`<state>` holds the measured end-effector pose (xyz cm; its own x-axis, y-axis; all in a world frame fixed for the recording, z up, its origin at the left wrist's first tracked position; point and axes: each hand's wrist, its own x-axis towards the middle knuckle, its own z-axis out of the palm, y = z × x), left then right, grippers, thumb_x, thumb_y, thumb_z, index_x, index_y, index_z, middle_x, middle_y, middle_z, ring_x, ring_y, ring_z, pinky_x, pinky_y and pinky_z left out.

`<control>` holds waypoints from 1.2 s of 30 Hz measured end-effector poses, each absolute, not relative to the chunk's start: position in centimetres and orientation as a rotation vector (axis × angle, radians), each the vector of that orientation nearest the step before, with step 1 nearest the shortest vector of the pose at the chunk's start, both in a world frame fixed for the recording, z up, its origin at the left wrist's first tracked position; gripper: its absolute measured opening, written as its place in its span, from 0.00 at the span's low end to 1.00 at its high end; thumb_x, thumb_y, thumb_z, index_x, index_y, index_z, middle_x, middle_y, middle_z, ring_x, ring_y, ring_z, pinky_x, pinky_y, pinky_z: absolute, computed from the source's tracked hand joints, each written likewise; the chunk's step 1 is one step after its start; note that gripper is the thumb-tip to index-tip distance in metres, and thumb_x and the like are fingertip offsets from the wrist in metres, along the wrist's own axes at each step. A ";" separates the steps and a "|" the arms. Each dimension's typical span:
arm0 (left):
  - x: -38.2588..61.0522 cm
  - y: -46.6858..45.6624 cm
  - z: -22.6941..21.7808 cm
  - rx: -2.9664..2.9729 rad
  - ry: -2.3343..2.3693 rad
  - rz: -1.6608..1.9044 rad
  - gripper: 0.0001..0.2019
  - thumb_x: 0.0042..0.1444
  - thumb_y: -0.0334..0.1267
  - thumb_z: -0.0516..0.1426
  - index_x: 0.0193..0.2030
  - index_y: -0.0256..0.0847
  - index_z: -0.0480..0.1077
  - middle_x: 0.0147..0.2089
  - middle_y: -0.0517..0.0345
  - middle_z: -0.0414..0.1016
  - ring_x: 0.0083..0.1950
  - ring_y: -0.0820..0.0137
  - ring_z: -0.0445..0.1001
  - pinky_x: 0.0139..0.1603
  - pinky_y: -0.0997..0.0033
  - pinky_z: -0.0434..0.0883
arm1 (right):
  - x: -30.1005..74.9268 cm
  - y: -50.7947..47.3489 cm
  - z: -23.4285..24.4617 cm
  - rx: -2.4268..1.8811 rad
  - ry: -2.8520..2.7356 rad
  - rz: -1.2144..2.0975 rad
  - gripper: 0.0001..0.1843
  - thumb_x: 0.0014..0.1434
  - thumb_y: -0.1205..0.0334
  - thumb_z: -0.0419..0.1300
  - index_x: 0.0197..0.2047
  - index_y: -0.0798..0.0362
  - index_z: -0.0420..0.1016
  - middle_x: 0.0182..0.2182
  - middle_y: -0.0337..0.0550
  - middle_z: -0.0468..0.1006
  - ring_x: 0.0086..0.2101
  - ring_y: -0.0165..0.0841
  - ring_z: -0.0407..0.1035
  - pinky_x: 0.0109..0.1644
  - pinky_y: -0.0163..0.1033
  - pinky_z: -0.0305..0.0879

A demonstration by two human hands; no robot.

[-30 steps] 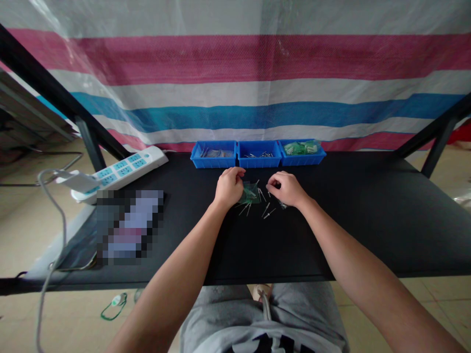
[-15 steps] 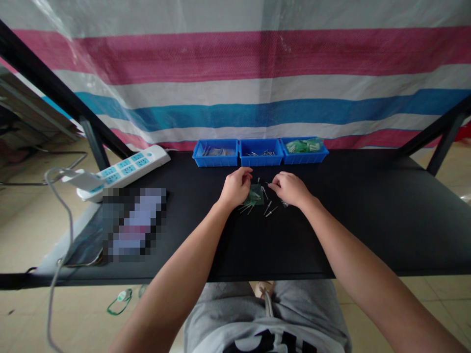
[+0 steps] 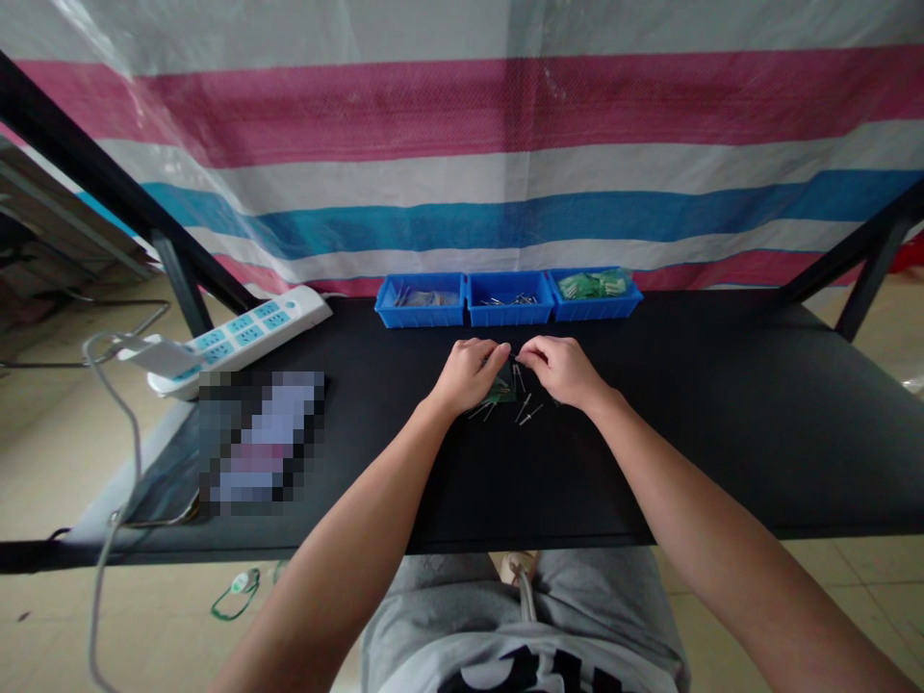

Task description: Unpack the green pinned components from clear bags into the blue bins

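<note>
Quick look at this bench setup: both bare hands are working close together just in front of the three blue plastic parts bins point(image 3: 509, 316), with the fingertips nearly meeting in the middle. The left hand point(image 3: 469, 373) sits partly over a small green-tinted clear plastic bag point(image 3: 501, 393), its fingers point(image 3: 498, 353) curled inward, though I can't tell whether they've actually got hold of anything. The right hand point(image 3: 563, 371) is curled too, with its fingertips drawn together right above a thin silver metal pin point(image 3: 518, 377). That pin is too small to say whether it's pinched or just sitting beside them. Its long axis points roughly toward the bins, and the right hand is the nearer one. Two more loose silver pins point(image 3: 526, 410) lie slanted a little farther from the bins, also closer to the right hand, while a few others poke out from under the left hand near the bag. All of this is on the black surface point(image 3: 650, 462), with a white power strip with teal sockets point(image 3: 242, 337) off to the left of the bins and a pink, white and blue striped tarp point(image 3: 462, 192) hanging behind them.
</note>
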<state>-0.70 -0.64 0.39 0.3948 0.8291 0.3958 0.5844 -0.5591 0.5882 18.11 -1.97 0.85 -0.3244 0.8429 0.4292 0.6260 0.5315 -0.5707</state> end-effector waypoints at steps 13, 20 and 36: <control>-0.5 -0.8 0.8 2.274 1.232 1.037 0.12 0.63 0.37 0.50 0.33 0.39 0.73 0.32 0.55 0.77 0.36 0.69 0.74 0.43 0.70 0.68 | 18.0 -1.9 0.6 -1.219 -2.016 0.428 0.17 0.64 0.54 0.54 0.31 0.54 0.76 0.29 0.44 0.79 0.29 0.33 0.71 0.34 0.37 0.61; -0.6 -0.7 0.7 2.237 1.215 1.064 0.09 0.61 0.35 0.52 0.36 0.39 0.74 0.34 0.55 0.79 0.37 0.69 0.75 0.44 0.69 0.69 | 18.0 -1.8 0.4 -1.197 -1.908 0.688 0.20 0.64 0.52 0.52 0.30 0.54 0.77 0.27 0.43 0.81 0.29 0.34 0.73 0.33 0.36 0.63; -0.3 -0.5 0.6 2.214 1.394 0.938 0.14 0.64 0.39 0.50 0.31 0.40 0.71 0.31 0.57 0.77 0.35 0.68 0.74 0.43 0.67 0.65 | 17.6 -1.8 -0.2 -1.060 -1.610 0.860 0.11 0.54 0.54 0.64 0.37 0.53 0.77 0.31 0.44 0.81 0.31 0.35 0.74 0.36 0.40 0.70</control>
<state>-0.33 -0.54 0.62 0.2929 0.8926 0.3426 0.6535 -0.4485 0.6097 17.58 -1.78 -0.16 -0.1324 0.9296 0.3440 0.2306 0.3664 -0.9014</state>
